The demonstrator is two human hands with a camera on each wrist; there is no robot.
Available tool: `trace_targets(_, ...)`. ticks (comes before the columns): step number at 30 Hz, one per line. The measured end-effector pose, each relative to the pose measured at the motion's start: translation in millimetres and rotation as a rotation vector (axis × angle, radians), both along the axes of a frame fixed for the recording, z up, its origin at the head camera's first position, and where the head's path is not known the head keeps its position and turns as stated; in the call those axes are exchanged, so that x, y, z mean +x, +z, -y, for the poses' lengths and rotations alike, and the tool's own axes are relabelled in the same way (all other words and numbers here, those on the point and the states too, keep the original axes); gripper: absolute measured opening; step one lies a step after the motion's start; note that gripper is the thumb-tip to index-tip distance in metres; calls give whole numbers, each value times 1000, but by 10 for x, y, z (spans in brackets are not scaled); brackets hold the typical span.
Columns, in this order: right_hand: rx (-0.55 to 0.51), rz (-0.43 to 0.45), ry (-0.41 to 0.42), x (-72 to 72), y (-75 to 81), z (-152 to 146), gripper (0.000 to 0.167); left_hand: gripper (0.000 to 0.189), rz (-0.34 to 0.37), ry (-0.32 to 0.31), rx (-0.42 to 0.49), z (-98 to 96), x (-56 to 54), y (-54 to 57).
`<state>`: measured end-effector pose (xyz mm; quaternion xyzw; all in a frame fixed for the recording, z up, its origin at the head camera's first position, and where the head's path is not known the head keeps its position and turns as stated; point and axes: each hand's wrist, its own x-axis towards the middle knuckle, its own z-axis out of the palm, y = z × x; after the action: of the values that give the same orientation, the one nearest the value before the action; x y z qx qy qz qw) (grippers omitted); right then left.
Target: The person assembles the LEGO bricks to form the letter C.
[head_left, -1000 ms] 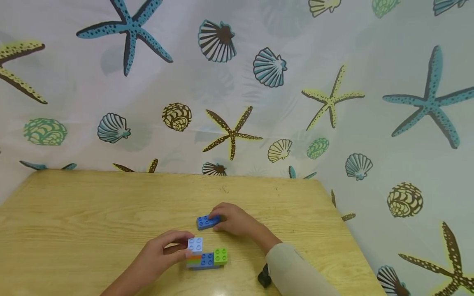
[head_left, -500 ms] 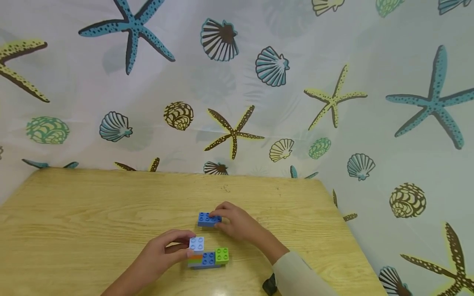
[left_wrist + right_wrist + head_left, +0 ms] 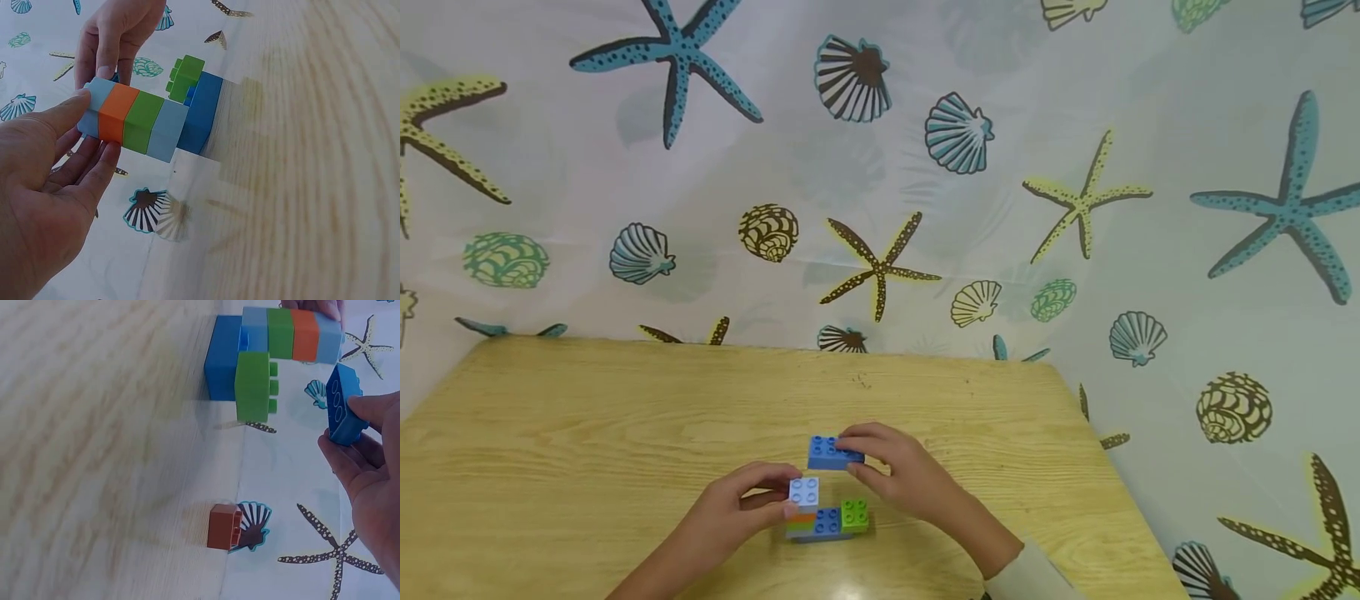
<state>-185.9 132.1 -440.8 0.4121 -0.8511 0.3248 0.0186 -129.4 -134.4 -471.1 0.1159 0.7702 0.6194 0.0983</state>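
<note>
A stack of toy building bricks stands on the table: a long blue brick (image 3: 207,106) at the base carries a green brick (image 3: 854,515) at one end and a column at the other. Light blue, green and orange bricks make up this column, with a light blue brick (image 3: 803,493) on top. My left hand (image 3: 730,510) grips the column's top between thumb and fingers. Beyond the stack, my right hand (image 3: 904,473) pinches another blue brick (image 3: 344,406) by one end, holding it raised with its hollow underside visible in the right wrist view.
A small reddish-brown brick (image 3: 222,526) sits on the wooden table (image 3: 625,417), apart from the stack in the right wrist view. A pale cloth (image 3: 715,167) printed with shells and starfish hangs behind the table and along its right side.
My right hand has lifted the blue brick off the table, levelled it and brought it nearer the stack. My left hand keeps its grip on the column; the head view has shifted slightly.
</note>
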Motion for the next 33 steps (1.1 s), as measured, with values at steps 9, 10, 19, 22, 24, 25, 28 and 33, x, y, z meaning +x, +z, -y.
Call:
trace_targets(9,-63,-52,73,166,36,-25,33,51,-14,-10,29,14,3,-5)
trace_targets(10,-64,-58,75,173,34,-31,33,51,-20,-14,30,15,4,-5)
trace_targets(19,-53,-91,112,242,29,-67,30,51,5,-15,37,19,13,11)
trace_targets(22,-58,-106,128,251,32,-62,31,51,-1,-14,34,19,17,15)
trace_targets(24,-63,-108,140,255,33,-54,30,50,-11,-15,38,18,19,14)
trace_targets(25,-63,-110,145,257,33,-51,30,49,-14,-15,41,17,18,14)
trace_targets(28,-61,-115,148,262,32,-44,30,48,-28,-18,50,12,18,15)
trace_targets(33,-49,-138,147,267,39,-37,29,49,-32,-18,48,10,20,24)
